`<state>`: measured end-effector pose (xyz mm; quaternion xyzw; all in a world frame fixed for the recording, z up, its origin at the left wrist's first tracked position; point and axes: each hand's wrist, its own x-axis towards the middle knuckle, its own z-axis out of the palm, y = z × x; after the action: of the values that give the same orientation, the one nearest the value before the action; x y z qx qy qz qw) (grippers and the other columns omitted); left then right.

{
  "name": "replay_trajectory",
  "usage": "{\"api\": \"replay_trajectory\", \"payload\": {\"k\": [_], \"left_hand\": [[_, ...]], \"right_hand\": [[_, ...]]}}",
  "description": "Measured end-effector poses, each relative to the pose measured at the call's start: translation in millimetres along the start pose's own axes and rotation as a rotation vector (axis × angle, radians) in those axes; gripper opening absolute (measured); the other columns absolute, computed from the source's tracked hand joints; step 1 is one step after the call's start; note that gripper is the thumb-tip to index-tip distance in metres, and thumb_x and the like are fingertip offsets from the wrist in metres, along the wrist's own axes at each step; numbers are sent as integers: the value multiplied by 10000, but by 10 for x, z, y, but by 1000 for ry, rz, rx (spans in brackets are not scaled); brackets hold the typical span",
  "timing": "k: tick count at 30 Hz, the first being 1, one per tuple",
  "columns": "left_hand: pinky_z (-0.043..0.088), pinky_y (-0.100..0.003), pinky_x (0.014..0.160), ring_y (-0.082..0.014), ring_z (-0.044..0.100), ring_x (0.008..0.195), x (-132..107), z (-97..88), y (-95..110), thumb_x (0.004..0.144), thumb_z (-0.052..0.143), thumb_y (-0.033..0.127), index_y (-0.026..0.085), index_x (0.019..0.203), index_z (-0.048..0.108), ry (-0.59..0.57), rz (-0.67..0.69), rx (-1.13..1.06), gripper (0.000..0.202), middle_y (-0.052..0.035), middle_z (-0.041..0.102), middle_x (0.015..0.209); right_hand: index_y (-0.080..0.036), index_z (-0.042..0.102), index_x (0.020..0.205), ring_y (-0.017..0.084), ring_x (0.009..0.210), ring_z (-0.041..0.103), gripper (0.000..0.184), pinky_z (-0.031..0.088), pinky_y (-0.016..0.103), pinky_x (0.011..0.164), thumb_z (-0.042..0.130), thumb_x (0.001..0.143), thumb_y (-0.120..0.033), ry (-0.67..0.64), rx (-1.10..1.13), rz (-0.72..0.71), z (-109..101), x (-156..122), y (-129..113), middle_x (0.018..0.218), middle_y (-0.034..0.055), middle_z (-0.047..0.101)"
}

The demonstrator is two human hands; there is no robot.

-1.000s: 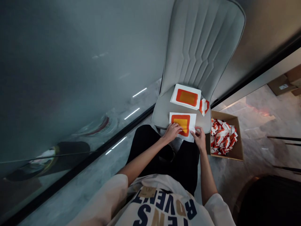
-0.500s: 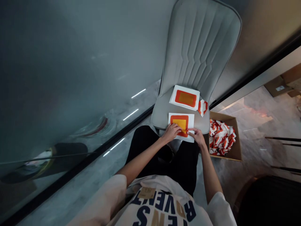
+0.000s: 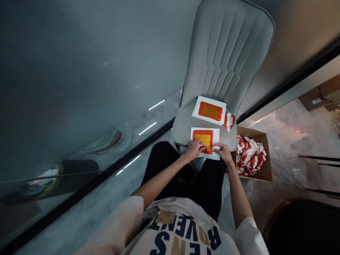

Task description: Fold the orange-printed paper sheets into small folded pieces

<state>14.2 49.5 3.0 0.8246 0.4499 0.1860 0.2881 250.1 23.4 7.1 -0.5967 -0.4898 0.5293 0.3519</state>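
Note:
A white sheet of joss paper [image 3: 202, 132] with a red-orange frame and a yellow centre lies at the front of the chair seat. My left hand [image 3: 194, 148] has its curled fingers on the sheet's lower middle. My right hand [image 3: 223, 153] pinches it near the right side, thumb and fingertips close together. A small crease or fold shows in the yellow part between both hands. Behind it rests a stack of similar joss paper [image 3: 209, 110]. Beside the stack is one folded paper piece [image 3: 229, 122], white and red.
The grey padded chair [image 3: 228, 46] stands before my knees. On the floor to its right, a cardboard box [image 3: 268, 166] holds many folded paper pieces [image 3: 251, 154]. A glass wall [image 3: 92, 71] runs along the left. More cartons [image 3: 313, 97] sit far right.
Both hands stay on the sheet with only slight finger shifts. The right fingertips have moved a little at the crease. Stack, folded piece and box look the same.

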Motion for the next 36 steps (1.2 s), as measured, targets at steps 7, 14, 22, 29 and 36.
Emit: {"api": "replay_trajectory", "payload": {"k": [7,14,22,29,36], "left_hand": [[394,-415,971,-250,593,1038,21,-2,40,1004,630,293,227,1058,801,-7,-37,4,191,-68,710,1014],[418,-389,954,-239,616,1012,4,-60,-11,1011,637,304,214,1064,792,-16,7,-33,187,-69,730,1003],[414,-382,946,-238,651,1020,-180,-217,-65,1010,653,344,219,1007,792,45,-116,38,187,-66,748,990],[455,-306,792,-200,692,870,-65,-386,-8,957,732,350,203,968,769,-8,-233,28,152,-52,773,981],[475,-342,835,-234,702,882,-84,-500,-34,929,759,424,204,940,748,-34,-393,105,221,-59,769,909]], "right_hand": [[-277,782,1197,294,1104,546,330,446,426,988,707,938,-467,222,-799,-381,120,-162,-157,1171,125,602],[-278,817,1002,261,1056,600,165,418,393,949,662,1001,-335,37,-838,-391,180,18,-142,1033,82,718],[-234,816,812,207,776,668,166,496,304,761,796,884,-382,-92,-572,-341,23,244,-155,773,47,757],[-234,823,837,194,759,722,117,524,283,749,781,854,-341,-147,-571,-168,-8,275,-284,843,38,800],[-261,792,810,183,731,710,101,488,278,726,853,738,-296,-112,-689,-47,-42,388,-295,777,-8,784]]}}
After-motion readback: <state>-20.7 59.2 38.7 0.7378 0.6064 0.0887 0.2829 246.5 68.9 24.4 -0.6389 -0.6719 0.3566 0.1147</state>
